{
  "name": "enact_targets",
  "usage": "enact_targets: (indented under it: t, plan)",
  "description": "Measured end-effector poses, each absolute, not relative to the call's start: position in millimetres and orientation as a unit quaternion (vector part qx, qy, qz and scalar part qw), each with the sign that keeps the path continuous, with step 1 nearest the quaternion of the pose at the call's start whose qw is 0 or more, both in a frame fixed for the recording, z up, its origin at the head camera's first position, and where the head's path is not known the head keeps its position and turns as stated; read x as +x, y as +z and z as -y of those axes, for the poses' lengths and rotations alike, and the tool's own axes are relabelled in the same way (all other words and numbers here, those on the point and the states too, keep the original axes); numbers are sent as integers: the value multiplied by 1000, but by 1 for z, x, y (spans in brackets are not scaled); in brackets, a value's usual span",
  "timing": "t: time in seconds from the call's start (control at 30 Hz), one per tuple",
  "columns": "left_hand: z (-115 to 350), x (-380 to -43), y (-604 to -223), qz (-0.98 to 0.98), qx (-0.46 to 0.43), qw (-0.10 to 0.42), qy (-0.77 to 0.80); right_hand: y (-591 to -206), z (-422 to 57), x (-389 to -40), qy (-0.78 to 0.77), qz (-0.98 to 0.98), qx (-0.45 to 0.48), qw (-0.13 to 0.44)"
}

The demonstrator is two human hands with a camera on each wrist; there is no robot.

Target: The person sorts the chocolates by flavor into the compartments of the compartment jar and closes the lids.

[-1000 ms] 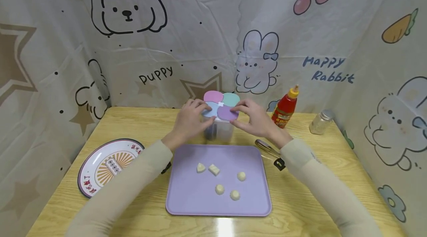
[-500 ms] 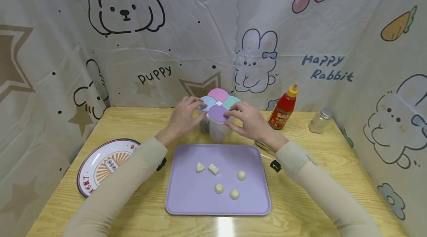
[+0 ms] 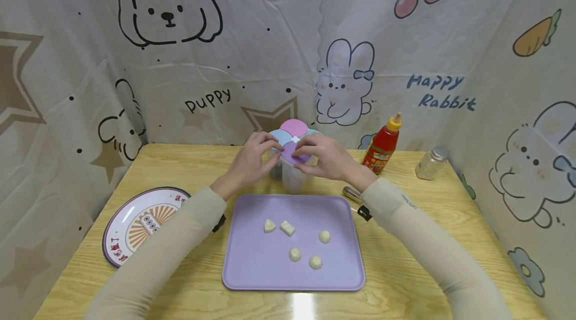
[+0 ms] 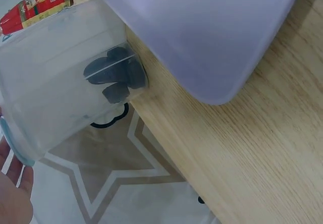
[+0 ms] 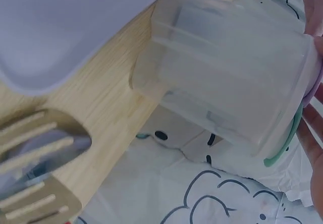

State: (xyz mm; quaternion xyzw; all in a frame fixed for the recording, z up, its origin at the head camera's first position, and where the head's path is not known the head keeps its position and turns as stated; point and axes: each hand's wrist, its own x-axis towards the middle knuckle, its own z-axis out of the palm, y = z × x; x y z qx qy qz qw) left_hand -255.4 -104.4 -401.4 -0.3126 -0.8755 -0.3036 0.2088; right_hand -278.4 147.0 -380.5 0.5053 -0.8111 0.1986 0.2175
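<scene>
A clear storage canister point(image 3: 293, 180) with a petal-shaped lid in pink, blue, green and purple stands behind the tray. Dark chunks point(image 4: 115, 70) lie at the bottom of one compartment in the left wrist view. My left hand point(image 3: 250, 161) grips the lid's left edge, fingertips on the blue petal and the thumb at the front. With curled fingers and thumb, my right hand point(image 3: 330, 158) pinches the purple petal point(image 3: 293, 152) at the front. It partly covers the green petal. In the right wrist view, the compartments point(image 5: 217, 67) on that side show no chunks.
A lilac tray point(image 3: 252, 270) with several small white pieces point(image 3: 294, 254) lies in front. A printed plate point(image 3: 118, 225) sits left. At right are a red sauce bottle point(image 3: 382, 149), a glass shaker jar point(image 3: 430, 164) and a slotted metal utensil point(image 5: 43, 133). A patterned cloth point(image 3: 270, 20) hangs behind.
The canister has turned clockwise, bringing the purple petal to the front, and shifted slightly left. My right hand has moved left onto the purple petal; my left hand stays at the lid's left side.
</scene>
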Motion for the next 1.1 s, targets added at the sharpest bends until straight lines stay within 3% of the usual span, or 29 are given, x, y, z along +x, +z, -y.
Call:
enact_targets:
  t: [0.27, 0.57, 1.1]
  plan:
    - [106, -257, -401, 876, -307, 204, -312, -377, -145, -281, 198, 806, 506, 237]
    - [106, -258, -398, 877, -301, 194, -321, -369, -150, -283, 267, 815, 477, 191]
    - [81, -264, -382, 856, -238, 177, -423, -362, -158, -294, 400, 815, 382, 173]
